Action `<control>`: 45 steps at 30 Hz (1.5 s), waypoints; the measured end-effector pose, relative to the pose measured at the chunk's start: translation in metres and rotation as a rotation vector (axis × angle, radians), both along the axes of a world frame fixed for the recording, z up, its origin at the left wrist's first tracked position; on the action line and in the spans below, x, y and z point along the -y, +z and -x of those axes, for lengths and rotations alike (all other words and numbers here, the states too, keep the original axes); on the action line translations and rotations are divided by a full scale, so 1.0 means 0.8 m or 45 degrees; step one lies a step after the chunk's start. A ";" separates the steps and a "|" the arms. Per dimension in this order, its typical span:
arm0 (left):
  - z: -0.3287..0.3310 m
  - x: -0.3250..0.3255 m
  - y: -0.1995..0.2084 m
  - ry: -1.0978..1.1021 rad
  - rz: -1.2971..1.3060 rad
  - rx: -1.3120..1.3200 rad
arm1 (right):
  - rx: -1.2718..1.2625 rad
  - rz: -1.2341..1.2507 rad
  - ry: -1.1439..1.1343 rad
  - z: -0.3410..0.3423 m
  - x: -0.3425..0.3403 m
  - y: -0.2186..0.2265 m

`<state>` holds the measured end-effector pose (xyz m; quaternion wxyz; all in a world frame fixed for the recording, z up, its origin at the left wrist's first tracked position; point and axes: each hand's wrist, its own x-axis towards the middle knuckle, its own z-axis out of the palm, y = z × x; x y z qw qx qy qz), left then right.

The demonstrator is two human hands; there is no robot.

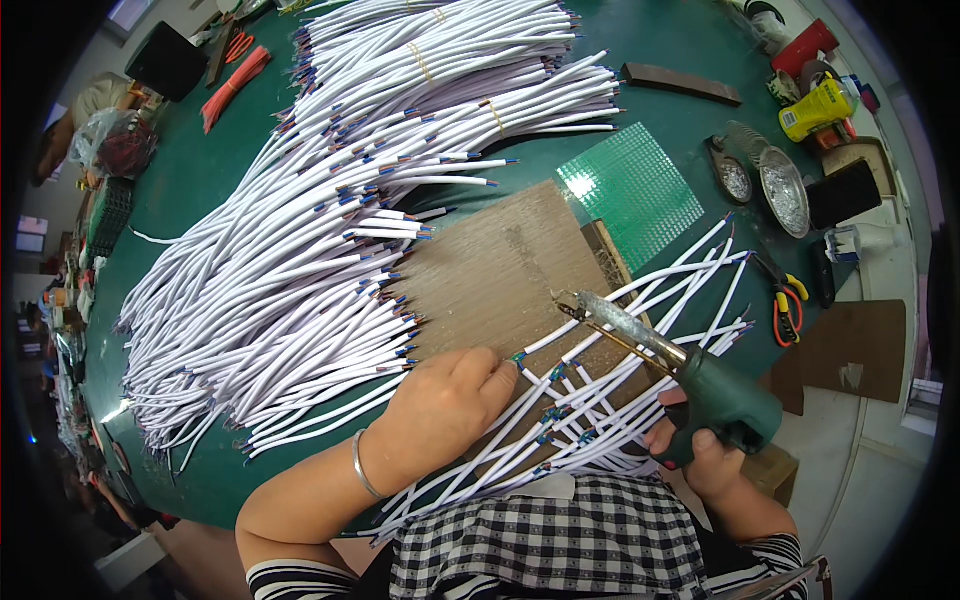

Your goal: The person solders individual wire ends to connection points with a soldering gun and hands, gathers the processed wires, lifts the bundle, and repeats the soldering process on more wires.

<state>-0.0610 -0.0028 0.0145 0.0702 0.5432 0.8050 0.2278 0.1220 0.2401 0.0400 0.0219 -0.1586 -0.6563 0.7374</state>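
My left hand (445, 405), with a silver bangle on its wrist, is closed over the board. Its thumb and finger pinch a white cable (553, 337) where coloured inner wires show. My right hand (700, 458) grips the handle of a dark green soldering gun (735, 400). The gun's metal barrel and tip point left, just above the pinched cable and apart from my left fingers. Under both hands lies a brown wooden board (490, 265). Several white cables with bared blue, brown and green wire joints cross its near right part and run towards my checked apron (560, 540).
A large heap of white cables (250, 270) covers the table's left and far side. To the right are a green perforated sheet (635, 195), metal dishes (783, 190), pliers (787, 305) and a yellow bottle (815, 110). A dark bar (682, 83) lies at the back.
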 end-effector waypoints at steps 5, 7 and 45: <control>-0.002 -0.003 0.000 0.146 -0.145 -0.055 | -0.064 0.123 -0.126 0.016 0.003 -0.001; -0.005 -0.008 0.004 0.160 -0.195 -0.056 | -0.127 0.135 -0.122 0.023 0.002 0.001; -0.022 -0.038 0.006 0.115 -0.206 0.325 | -0.303 0.492 0.060 0.086 0.004 0.008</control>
